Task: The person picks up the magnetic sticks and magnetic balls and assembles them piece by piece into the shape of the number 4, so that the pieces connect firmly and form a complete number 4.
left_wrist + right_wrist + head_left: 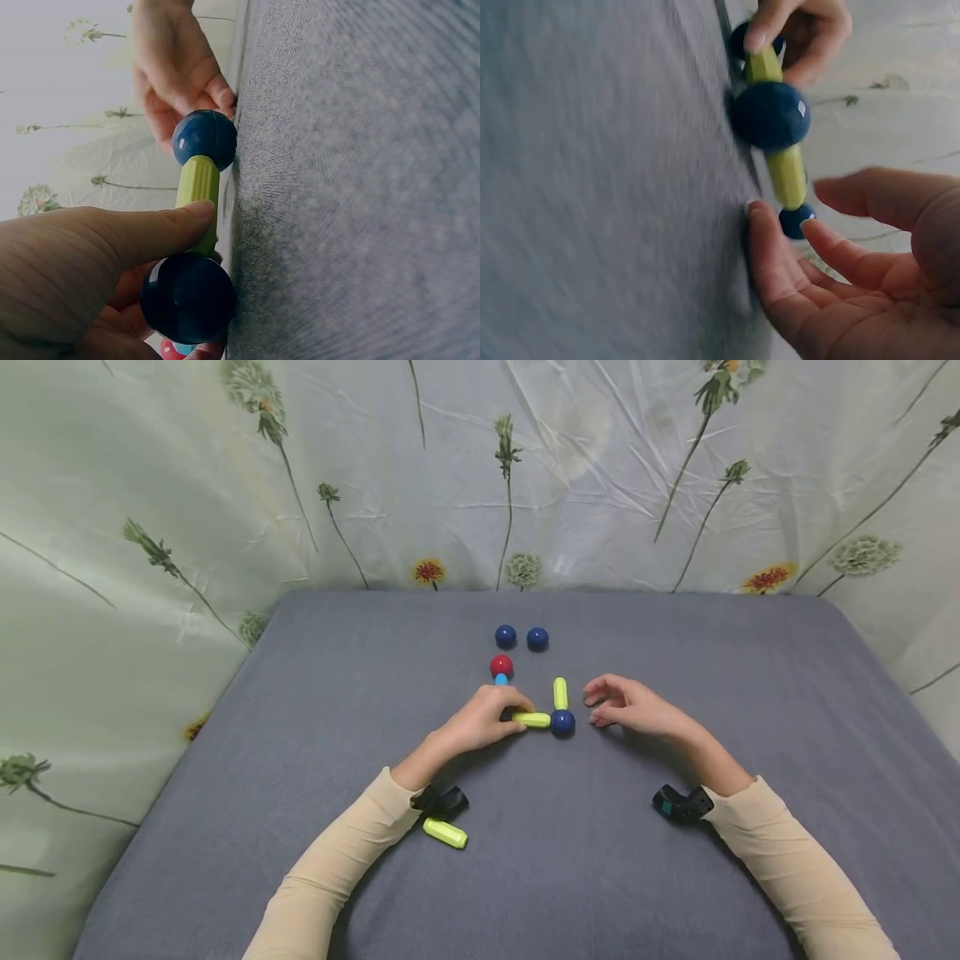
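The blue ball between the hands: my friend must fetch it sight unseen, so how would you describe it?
On the grey table, look between the left hand and the right hand, where two yellow rods form a corner. The blue ball sits at that corner; unlike the two far blue balls, which touch no rod, it joins both yellow rods.

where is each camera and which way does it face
On head: faces forward, down at grey surface; left hand, right hand, sleeves show.
On left wrist: faces the pinched yellow stick; both hands show.
On right wrist: faces the blue ball where two yellow sticks meet; both hands show.
Both wrist views share that ball.
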Demonstrator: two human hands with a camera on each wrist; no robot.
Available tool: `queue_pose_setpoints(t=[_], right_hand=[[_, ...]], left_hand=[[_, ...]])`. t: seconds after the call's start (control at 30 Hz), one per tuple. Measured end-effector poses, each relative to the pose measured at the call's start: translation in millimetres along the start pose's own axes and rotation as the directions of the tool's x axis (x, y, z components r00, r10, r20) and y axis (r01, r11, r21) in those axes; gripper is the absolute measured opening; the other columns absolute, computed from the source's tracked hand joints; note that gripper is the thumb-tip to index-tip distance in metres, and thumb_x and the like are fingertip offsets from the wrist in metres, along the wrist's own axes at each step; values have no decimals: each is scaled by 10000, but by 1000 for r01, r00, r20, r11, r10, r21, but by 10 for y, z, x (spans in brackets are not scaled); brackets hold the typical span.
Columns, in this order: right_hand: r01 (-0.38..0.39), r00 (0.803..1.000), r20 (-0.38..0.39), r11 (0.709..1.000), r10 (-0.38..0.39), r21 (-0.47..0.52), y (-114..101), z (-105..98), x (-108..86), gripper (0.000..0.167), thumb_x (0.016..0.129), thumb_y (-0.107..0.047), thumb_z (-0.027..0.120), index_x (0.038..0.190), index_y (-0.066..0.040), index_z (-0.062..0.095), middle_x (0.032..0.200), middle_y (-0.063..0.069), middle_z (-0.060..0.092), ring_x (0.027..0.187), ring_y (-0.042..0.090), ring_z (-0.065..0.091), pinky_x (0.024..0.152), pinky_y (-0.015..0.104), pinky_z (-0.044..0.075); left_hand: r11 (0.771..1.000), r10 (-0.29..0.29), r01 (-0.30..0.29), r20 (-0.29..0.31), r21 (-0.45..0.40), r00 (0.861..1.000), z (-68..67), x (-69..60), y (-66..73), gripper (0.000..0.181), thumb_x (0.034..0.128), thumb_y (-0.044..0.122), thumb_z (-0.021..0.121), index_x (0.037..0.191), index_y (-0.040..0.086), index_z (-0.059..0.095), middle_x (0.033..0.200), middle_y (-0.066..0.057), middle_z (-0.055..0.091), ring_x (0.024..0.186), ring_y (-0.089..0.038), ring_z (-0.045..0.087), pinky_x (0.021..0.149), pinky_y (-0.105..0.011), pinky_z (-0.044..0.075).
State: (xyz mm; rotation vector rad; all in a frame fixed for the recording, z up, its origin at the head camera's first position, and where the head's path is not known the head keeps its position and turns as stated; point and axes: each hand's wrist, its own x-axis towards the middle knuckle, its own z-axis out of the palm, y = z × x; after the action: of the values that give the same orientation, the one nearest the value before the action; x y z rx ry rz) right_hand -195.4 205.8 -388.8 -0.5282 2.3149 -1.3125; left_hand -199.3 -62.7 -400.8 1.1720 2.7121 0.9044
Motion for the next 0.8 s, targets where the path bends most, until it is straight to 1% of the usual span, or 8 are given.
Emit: queue_pose_setpoints(t=[0.07, 0.23, 0.27, 0.33, 0.43, 0.5, 0.67, 0.8], right_hand=[[-22, 1000, -20, 1000, 22, -7, 7, -41, 63, 353, 936, -52, 493, 1244, 110, 435, 1127, 286, 549, 858, 22, 620, 782, 249, 547], [-48, 995, -88, 998, 43, -50, 1, -122, 259, 359, 964, -118, 485, 1244, 105, 450, 1118, 283, 566, 849, 32, 612, 785, 249, 542], [-46, 994, -100, 997, 41, -56, -5, -133, 297, 358, 966, -117, 482, 1245, 105, 451, 1122, 287, 566, 861, 60, 617, 785, 253, 541], [-45, 991, -125, 997, 35, -70, -10, -156, 379, 356, 967, -114, 478, 1248, 103, 453, 1137, 296, 567, 901, 167, 636, 800, 290, 543], [-37, 988, -155, 995, 22, -94, -15, -176, 506, 357, 971, -116, 471, 1262, 91, 454, 1153, 296, 566, 981, 309, 619, 811, 330, 541], [-33, 984, -177, 994, 13, -109, -12, -182, 589, 357, 971, -117, 472, 1268, 80, 460, 1160, 290, 565, 1020, 362, 599, 814, 352, 536], [-20, 977, -214, 992, -8, -127, -24, -177, 767, 361, 963, -134, 494, 1268, 59, 480, 1183, 266, 559, 1030, 363, 591, 817, 362, 527], [-6, 976, -216, 994, -18, -112, -22, -169, 886, 377, 964, -147, 498, 1289, 42, 470, 1210, 258, 548, 1058, 365, 587, 842, 395, 521]], left_hand=[[1000, -1, 1, -1, -1, 1000, -5, 0, 1, 220, 808, 84, 711, 1023, 43, 703, 992, -67, 715, 941, -161, 648, 868, -302, 514], [1000, -7, 7, -1, -3, 1000, -10, -3, 11, 221, 808, 83, 712, 1025, 41, 703, 992, -70, 715, 944, -166, 648, 868, -306, 514], [1000, -11, 11, 1, -5, 1000, -9, -4, 13, 221, 809, 83, 711, 1026, 41, 703, 992, -70, 715, 942, -166, 647, 867, -305, 514], [1000, -19, 19, 5, -12, 1000, -3, -3, 15, 221, 812, 84, 709, 1030, 43, 702, 995, -69, 714, 943, -164, 645, 866, -304, 515], [999, -31, 32, 11, -18, 999, 0, -2, 13, 223, 816, 86, 707, 1034, 45, 701, 997, -66, 713, 940, -158, 643, 861, -300, 515], [999, -30, 30, 11, -15, 999, 2, 1, 13, 223, 817, 90, 706, 1036, 47, 701, 998, -63, 714, 942, -155, 643, 861, -297, 514], [1000, -25, 25, 10, -7, 1000, -1, 2, 14, 219, 816, 93, 709, 1031, 50, 702, 989, -57, 715, 934, -149, 644, 855, -293, 512], [1000, -25, 25, 12, -11, 1000, -2, 3, 12, 219, 814, 93, 712, 1029, 50, 703, 987, -58, 714, 929, -153, 643, 858, -299, 512]])
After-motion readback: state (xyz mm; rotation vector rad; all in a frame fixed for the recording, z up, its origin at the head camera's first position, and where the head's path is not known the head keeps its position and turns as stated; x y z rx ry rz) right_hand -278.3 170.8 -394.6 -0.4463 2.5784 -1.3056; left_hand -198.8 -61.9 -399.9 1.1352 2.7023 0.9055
